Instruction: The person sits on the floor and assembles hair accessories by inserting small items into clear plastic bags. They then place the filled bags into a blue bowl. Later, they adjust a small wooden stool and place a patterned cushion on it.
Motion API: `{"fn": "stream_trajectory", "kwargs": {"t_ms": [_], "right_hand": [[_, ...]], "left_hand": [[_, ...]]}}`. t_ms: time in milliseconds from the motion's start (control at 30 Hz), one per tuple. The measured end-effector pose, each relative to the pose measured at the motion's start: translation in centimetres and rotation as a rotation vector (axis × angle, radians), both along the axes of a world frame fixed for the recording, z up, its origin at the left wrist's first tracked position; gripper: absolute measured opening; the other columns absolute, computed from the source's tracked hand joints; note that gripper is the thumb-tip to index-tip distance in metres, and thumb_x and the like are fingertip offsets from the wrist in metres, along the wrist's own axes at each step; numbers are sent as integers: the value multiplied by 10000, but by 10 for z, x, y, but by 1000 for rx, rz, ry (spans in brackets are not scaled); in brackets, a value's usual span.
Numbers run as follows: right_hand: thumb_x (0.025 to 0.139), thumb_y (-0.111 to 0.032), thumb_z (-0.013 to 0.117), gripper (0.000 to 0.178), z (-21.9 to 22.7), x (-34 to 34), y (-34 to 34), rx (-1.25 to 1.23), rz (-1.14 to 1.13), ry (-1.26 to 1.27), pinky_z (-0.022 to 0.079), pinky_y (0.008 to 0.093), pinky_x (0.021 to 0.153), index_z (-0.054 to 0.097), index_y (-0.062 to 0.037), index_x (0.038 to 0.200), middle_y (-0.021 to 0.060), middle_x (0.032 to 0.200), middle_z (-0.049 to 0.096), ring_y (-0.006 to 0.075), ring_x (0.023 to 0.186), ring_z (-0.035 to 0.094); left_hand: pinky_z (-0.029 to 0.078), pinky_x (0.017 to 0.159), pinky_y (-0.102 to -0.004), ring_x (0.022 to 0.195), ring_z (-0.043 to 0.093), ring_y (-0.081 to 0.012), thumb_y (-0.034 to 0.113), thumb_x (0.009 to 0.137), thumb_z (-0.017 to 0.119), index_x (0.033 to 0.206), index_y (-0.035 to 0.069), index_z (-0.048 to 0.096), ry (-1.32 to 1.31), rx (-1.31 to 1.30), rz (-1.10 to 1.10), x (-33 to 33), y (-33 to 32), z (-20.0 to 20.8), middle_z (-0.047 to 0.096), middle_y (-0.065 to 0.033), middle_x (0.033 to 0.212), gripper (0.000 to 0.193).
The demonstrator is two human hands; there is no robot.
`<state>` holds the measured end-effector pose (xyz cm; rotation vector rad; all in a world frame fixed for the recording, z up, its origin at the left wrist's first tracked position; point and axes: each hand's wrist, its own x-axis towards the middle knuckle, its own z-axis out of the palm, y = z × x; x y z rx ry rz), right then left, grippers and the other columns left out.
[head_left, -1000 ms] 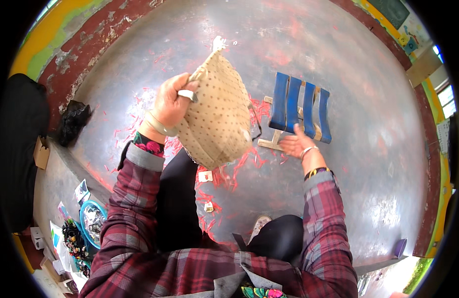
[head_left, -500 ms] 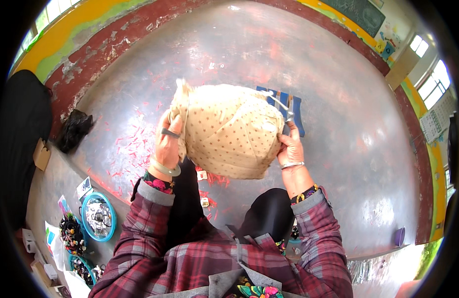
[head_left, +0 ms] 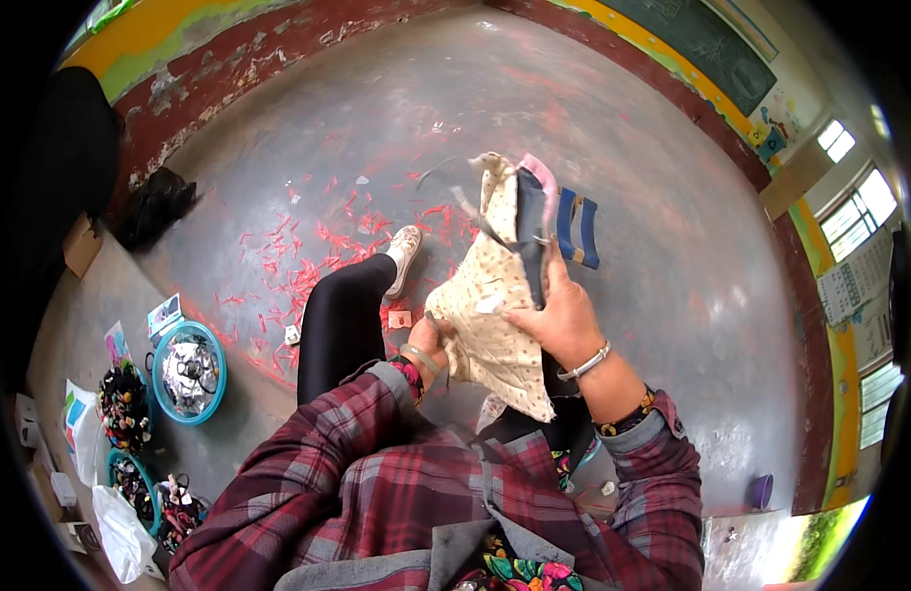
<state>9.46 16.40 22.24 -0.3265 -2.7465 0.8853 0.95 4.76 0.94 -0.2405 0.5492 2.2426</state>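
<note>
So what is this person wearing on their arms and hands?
Both arms are in red-and-grey plaid flannel sleeves with a colourful patterned cuff showing underneath. The hands are bare, no gloves. The right hand has a silver bangle at the wrist; the left hand wears a thin pale bracelet.

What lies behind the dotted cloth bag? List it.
Behind the dotted cloth bag, held by the left hand and right hand, part of a blue slatted stool shows on the floor. The rest is covered.
</note>
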Motion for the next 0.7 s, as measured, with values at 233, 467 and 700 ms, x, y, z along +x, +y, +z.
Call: {"fn": "stream_trajectory", "kwargs": {"t_ms": [233,467,700], "right_hand": [[686,-44,495,430,-38,-6,9,332,22,42,468,410,631,561,-147,1098,161,777,615,351,722,592],[718,-70,489,483,-62,-5,7,623,63,67,463,435,523,505,-129,1197,142,711,617,324,609,597],[766,-169,538,356,-100,10,-57,534,232,-23,479,422,555,508,-37,1095,152,844,611,329,654,602]], "left_hand": [[464,752,-349,819,564,-230,177,818,568,981,31,600,243,-843,-603,-23,16,-98,609,-50,903,220],[436,806,-335,899,562,-208,310,835,587,1008,18,567,664,-412,-223,14,-12,34,595,-66,939,340],[471,748,-353,812,575,-232,241,868,537,1070,-5,516,199,-234,-96,9,-18,67,589,-109,954,319]]}}
